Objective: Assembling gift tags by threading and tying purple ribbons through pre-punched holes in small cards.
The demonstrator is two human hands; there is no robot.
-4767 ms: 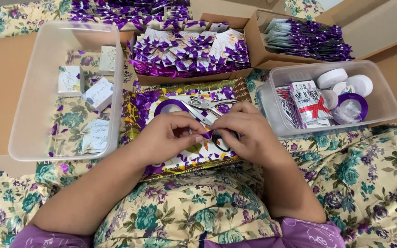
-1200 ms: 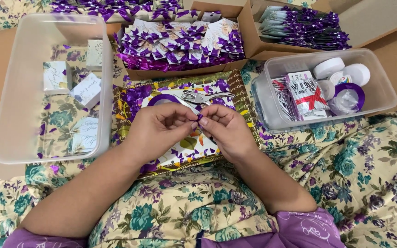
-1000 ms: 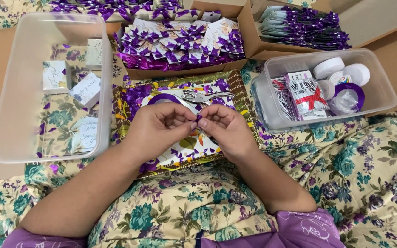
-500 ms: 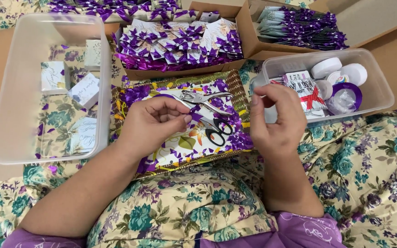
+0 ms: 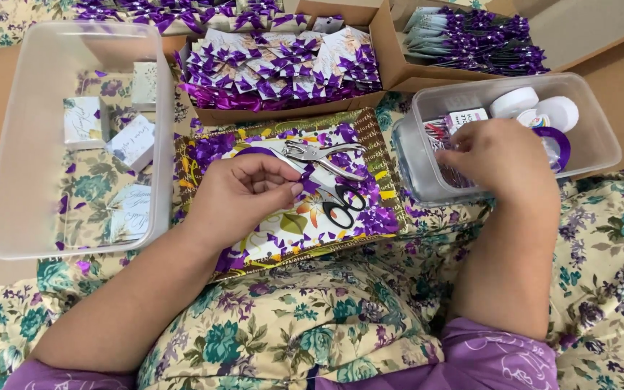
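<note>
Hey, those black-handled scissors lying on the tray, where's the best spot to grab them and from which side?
Probably by the black handle loops, coming straight down from above with the left hand, which is nearest. The scissors lie flat on the tray, loops toward the person and clear of the silver hole punch, while the blades run under that hand.

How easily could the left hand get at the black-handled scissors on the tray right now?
Probably yes. The left hand hovers over the tray, pinching a purple ribbon piece; the scissors lie uncovered just beside it, though its fingers are occupied.
</note>
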